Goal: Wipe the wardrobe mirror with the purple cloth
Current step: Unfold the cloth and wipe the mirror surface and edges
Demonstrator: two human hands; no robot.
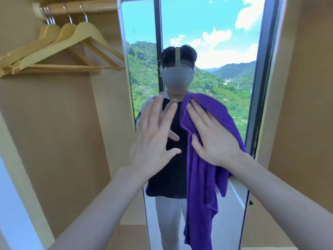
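Note:
The tall wardrobe mirror (207, 42) stands upright ahead of me, reflecting a person, a window and green hills. A purple cloth (203, 177) hangs down the mirror's middle. My right hand (210, 136) lies flat with straight fingers on the cloth's upper part, pressing it against the glass. My left hand (155, 134) is spread open just left of the cloth, its fingers straight and at the glass, holding nothing.
Several wooden hangers (63, 49) hang from a rail (77, 6) at the upper left, inside the brown wardrobe. A brown wardrobe panel (302, 105) rises right of the mirror. The mirror's white frame (126, 69) borders the hanging space.

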